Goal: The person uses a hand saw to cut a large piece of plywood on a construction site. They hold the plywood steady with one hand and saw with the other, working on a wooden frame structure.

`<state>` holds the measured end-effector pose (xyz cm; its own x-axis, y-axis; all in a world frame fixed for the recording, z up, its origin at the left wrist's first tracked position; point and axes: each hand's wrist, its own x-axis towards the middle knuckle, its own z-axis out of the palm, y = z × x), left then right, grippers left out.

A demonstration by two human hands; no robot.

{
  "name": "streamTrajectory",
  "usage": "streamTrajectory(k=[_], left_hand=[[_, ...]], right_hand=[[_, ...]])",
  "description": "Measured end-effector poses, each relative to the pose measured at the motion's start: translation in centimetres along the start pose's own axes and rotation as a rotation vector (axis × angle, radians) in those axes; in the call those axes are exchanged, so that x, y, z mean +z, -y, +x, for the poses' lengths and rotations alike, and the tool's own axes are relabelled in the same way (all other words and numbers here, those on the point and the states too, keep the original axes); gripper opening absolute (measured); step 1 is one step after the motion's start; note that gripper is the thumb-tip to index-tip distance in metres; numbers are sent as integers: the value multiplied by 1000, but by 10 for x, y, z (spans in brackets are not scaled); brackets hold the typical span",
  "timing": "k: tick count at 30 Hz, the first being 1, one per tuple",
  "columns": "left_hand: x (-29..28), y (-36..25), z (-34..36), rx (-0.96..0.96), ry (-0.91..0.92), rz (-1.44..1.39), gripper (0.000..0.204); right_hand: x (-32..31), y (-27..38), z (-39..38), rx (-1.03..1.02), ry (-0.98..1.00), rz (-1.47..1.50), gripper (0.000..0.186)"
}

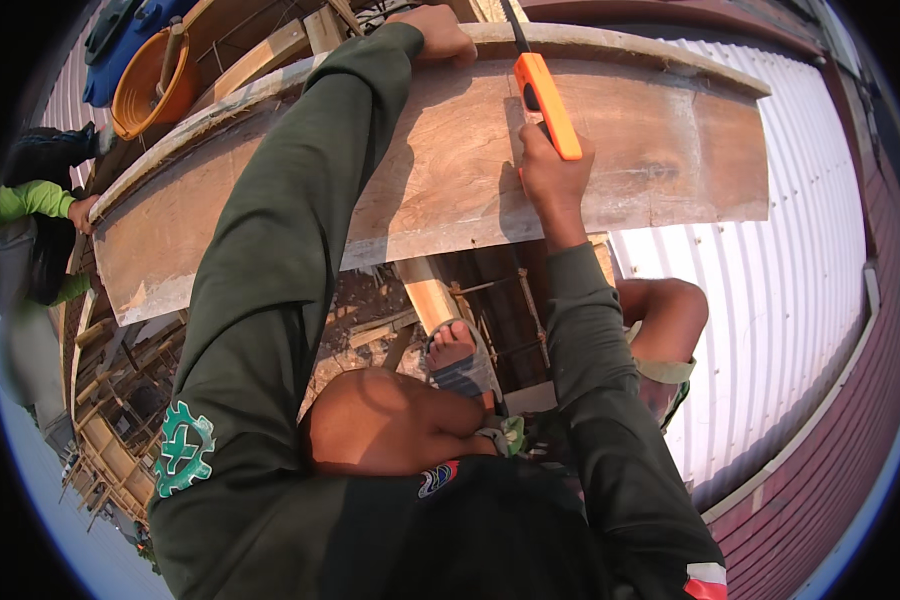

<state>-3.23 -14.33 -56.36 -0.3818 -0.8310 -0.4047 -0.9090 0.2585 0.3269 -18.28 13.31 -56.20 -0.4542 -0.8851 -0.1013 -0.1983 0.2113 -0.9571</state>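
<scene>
A handsaw with an orange handle (548, 105) is grasped in the right hand (557, 182), the fingers being wrapped around the lower part of the handle. The dark blade (516, 28) is pointed away from the body and is seen across a wooden batten (620, 47); whether the wood is touched by the teeth cannot be told. The saw is held above the right half of a long plywood panel (660, 150), along whose far edge the batten is set. The left hand (435, 33) is laid on the batten with bent fingers, to the left of the blade; whether the batten is gripped or merely pressed cannot be told, as the fingertips are hidden. The panel is crossed by the left forearm, clad in a dark green sleeve (290, 210).

At its left end the panel is touched by a co-worker's hand (83, 213), reached out from a bright green sleeve (36, 200). Beyond that end, an orange bucket (148, 108) is placed just beside a blue container (130, 50), and a wooden handle (171, 58) is leaned inside the bucket.

Below the panel's near edge, a sandalled foot (452, 345) is set at a pale timber beam (425, 285), and reinforcing bars (528, 305) are seen to its right. The right side is taken up by white corrugated sheeting (770, 320), bordered by maroon cladding (830, 500).
</scene>
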Motion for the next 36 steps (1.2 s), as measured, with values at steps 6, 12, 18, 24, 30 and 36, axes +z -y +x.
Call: streamTrajectory(k=[6,12,18,24,30,36], left_hand=[[1,-5,-6,-27,-84,88,54],[-15,-10,-17,-13,144,168,58],[-15,-11,-10,-17,86,79,56],[-10,-5,-5,-19,41,42,51],[-9,-3,-2,-37,85,120,45],[-3,0,4,-9,3,114,51]], right_hand=[[-29,10,-59,-111,16,-91,23],[14,16,21,-30,-12,-7,25],[-13,11,-31,-70,-16,-76,15],[-15,9,-22,-28,33,-119,12],[4,5,13,-65,-22,-35,23],[-35,11,-61,-20,30,-122,14]])
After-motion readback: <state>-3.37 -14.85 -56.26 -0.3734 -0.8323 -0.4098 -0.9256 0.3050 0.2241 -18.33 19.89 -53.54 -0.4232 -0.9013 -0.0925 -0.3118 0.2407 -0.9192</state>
